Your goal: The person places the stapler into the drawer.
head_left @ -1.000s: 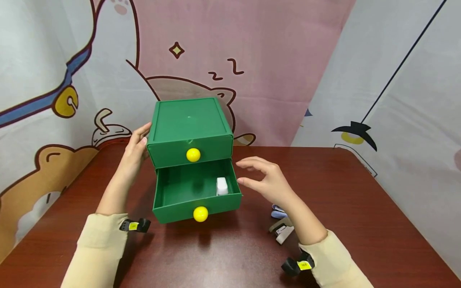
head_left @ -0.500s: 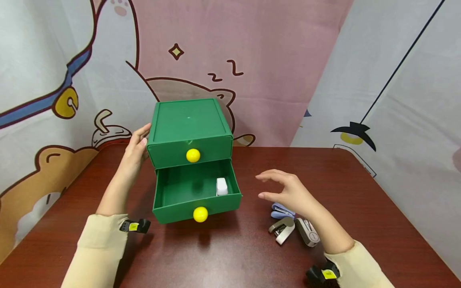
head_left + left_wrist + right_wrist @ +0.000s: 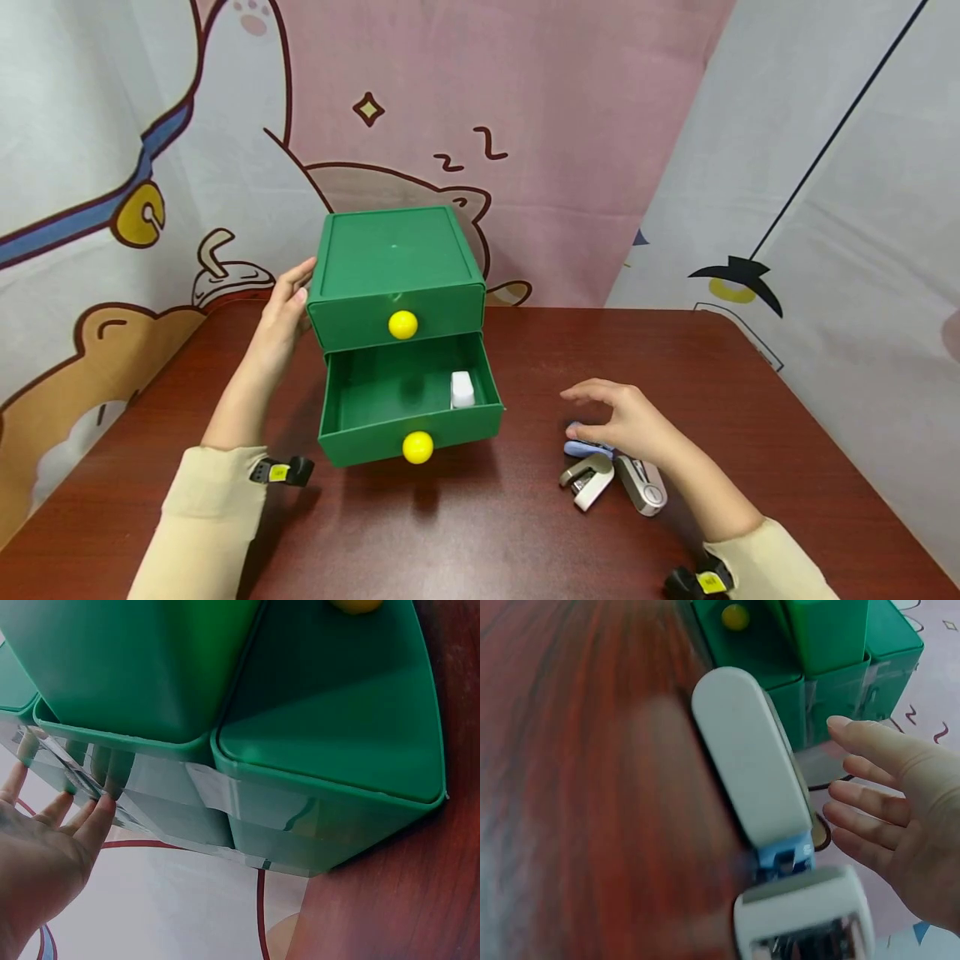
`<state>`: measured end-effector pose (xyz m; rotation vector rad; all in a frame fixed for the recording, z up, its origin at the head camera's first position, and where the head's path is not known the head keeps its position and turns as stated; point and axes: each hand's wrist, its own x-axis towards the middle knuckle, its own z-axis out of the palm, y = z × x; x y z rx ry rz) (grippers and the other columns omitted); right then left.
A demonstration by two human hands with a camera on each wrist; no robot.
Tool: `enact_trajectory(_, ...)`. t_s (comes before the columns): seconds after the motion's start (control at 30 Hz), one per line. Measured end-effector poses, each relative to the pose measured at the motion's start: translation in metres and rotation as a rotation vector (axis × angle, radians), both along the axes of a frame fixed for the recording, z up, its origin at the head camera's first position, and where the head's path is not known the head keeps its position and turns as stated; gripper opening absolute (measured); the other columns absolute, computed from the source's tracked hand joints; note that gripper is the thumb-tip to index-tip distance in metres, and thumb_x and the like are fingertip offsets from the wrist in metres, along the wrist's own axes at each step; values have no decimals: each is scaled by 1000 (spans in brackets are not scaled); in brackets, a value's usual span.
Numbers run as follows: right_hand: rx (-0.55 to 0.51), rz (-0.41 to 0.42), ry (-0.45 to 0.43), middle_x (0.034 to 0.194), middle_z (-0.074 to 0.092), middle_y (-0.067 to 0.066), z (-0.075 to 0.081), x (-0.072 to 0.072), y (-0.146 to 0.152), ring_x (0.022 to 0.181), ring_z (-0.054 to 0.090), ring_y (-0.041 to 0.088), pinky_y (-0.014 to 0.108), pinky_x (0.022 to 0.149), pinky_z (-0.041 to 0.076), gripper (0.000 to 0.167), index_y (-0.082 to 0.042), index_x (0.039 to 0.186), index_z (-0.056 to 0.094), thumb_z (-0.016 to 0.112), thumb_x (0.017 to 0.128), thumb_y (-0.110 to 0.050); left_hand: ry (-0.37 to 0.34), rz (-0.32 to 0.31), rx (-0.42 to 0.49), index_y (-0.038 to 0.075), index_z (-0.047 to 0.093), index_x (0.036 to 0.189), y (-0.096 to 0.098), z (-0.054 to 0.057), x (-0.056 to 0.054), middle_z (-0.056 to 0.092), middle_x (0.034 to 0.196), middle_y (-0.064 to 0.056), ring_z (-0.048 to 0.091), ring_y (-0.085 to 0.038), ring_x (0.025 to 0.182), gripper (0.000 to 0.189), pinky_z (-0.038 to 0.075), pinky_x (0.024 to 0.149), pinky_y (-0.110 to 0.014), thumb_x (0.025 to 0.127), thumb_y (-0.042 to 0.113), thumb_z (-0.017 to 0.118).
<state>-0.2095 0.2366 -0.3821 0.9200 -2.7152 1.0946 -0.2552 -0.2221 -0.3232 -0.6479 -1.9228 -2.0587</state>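
Observation:
My left hand (image 3: 283,312) rests straight fingers on the left side of a green drawer cabinet (image 3: 397,250) with yellow knobs; the left wrist view shows those fingertips (image 3: 105,804) against its taped side wall. Below the shut top drawer, another drawer (image 3: 375,400) is pulled out, and a small white block-like thing (image 3: 462,389) lies at its right. Over on the right, my right hand (image 3: 630,421) hovers with fingers loosely bent, holding nothing. Its thumb overlaps a blue stapler (image 3: 587,450), partly hidden. A grey-and-white stapler (image 3: 588,481) and a longer grey stapler (image 3: 642,486) lie close by.
A dark red-brown table (image 3: 480,533) carries everything. Behind it hangs a cartoon-printed cloth (image 3: 555,150). The pulled-out drawer juts toward the front with its lower knob (image 3: 417,447) foremost.
My right hand has moved right and down, away from the open drawer's side to above the staplers, uncovering the longer grey one. My left hand and the cabinet stay put.

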Motion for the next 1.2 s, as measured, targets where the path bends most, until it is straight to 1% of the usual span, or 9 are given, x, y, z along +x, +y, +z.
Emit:
enact_trajectory(0.1, 19, -2, -20, 113, 65, 5, -4, 0, 5, 101, 61, 23, 44, 81, 50, 46, -5, 117, 67, 82, 76, -18, 2, -2, -2, 11, 29, 149, 0, 0, 0, 27, 148, -13, 47, -15, 116, 47, 39, 92, -23, 103, 20, 35)
enact_trajectory(0.33, 50, -25, -66, 110, 66, 3, -13, 0, 11, 97, 61, 19, 37, 81, 51, 46, -4, 115, 68, 82, 76, -25, 2, 2, 1, 9, 29, 149, 0, -1, 0, 27, 148, -14, 46, -16, 118, 49, 39, 92, -23, 103, 23, 38)
enact_trajectory(0.5, 46, -30, -118, 104, 67, 1, -19, -1, 14, 91, 62, 16, 32, 75, 51, 46, -4, 113, 69, 82, 76, -29, 7, -1, 26, 7, 29, 149, 1, -1, 0, 29, 147, -13, 46, -17, 118, 49, 40, 91, -24, 103, 22, 38)
enact_trajectory(0.67, 29, -25, -172, 95, 67, -5, -24, -2, 15, 83, 61, 11, 27, 68, 50, 44, -4, 111, 69, 81, 77, -29, 13, -4, 19, 8, 29, 149, 0, -2, 0, 29, 147, -13, 45, -17, 119, 49, 40, 92, -24, 103, 22, 38)
enact_trajectory(0.8, 16, -11, -196, 92, 67, -4, -26, -3, 15, 78, 60, 10, 26, 66, 49, 43, -2, 110, 69, 81, 78, -28, 8, 1, 22, 7, 28, 149, 0, -2, 0, 29, 147, -13, 45, -17, 119, 50, 40, 91, -24, 103, 23, 39)
enact_trajectory(0.93, 6, -12, -198, 90, 67, -4, -27, -2, 14, 77, 59, 10, 26, 65, 49, 41, -2, 109, 70, 81, 78, -27, 4, 6, 18, 5, 27, 149, 0, -2, 0, 28, 148, -14, 47, -16, 117, 51, 40, 91, -24, 103, 23, 39)
enact_trajectory(1.03, 3, -25, -190, 91, 67, -4, -28, -1, 12, 78, 59, 11, 26, 66, 49, 41, -2, 109, 70, 81, 77, -27, 3, 7, 5, 6, 26, 150, 0, -1, 1, 27, 148, -14, 47, -15, 117, 51, 40, 91, -23, 103, 24, 38)
enact_trajectory(1.2, 8, -72, -154, 92, 67, -5, -27, -1, 11, 82, 60, 12, 27, 69, 49, 39, -5, 108, 71, 82, 76, -24, 0, 5, 12, 6, 27, 150, 1, 0, 1, 28, 148, -14, 47, -16, 117, 51, 40, 91, -23, 103, 24, 39)
